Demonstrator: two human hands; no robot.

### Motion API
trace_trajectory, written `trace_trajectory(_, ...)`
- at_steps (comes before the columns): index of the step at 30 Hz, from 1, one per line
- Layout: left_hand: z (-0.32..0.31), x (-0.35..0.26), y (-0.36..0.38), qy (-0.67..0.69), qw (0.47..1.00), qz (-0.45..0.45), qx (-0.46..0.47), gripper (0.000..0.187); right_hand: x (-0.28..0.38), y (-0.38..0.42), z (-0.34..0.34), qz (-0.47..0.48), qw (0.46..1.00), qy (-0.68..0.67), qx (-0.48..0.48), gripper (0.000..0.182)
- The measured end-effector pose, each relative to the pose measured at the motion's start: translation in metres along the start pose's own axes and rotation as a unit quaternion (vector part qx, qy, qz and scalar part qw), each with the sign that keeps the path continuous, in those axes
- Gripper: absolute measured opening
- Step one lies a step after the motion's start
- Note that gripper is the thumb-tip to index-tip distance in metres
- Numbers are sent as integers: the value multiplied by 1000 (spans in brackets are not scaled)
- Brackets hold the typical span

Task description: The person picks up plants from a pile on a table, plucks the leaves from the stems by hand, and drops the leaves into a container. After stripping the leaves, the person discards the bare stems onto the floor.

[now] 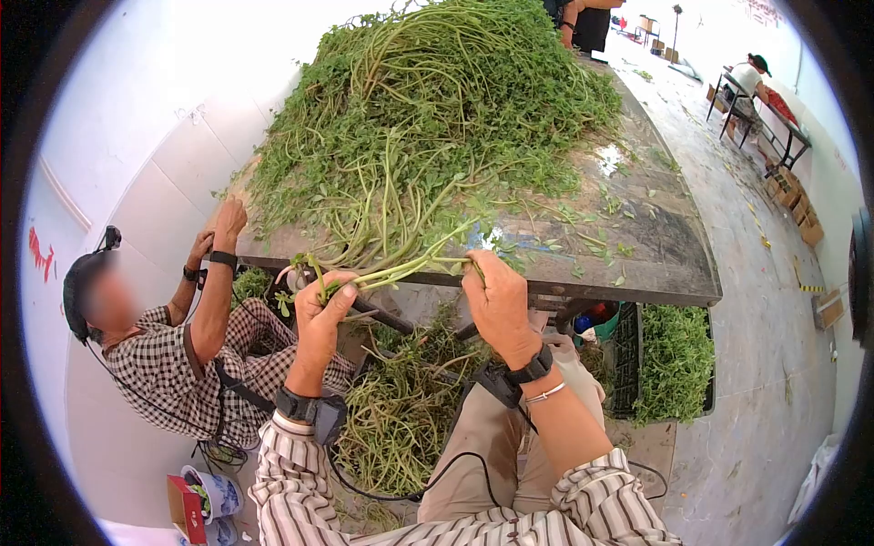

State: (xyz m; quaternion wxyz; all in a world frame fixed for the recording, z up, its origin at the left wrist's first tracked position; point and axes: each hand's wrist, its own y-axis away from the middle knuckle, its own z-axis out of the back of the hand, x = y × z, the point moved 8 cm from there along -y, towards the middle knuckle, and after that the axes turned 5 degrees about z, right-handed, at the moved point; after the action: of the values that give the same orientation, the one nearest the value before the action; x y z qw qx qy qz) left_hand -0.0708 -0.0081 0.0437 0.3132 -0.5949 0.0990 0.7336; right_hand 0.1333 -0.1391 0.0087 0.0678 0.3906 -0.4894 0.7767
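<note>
Stems (401, 271) look long, slender, pale green.

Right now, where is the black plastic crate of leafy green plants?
In the head view, the crate is on the right, on the floor below the wooden table's near right corner, just right of the green container.

A workroom, with greens heaped on a worktable (669, 259).

brown-striped pale sleeves (592, 482) | black wristbands (533, 366) | silvery bracelet (546, 393) | beige trousers (487, 428) | black cable (469, 455)
</note>
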Motion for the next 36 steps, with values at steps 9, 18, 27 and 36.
trace_trajectory(9, -11, -2, 2, -21, 1000, -4, 9, 25, -41, 9, -6, -226, 954, -196, -12, 17)
trace_trajectory(18, 2, 1, -1, 17, 999, -20, -40, 24, -44, 6, -1, -387, 793, -467, -50, 12)
trace_trajectory(27, -13, -2, -3, -10, 1000, -8, 2, 25, -13, 4, -22, -169, 952, -250, 52, 12)
trace_trajectory(36, -20, -4, -1, -38, 998, -46, 30, 23, 22, 6, -27, 65, 996, -55, 33, 19)
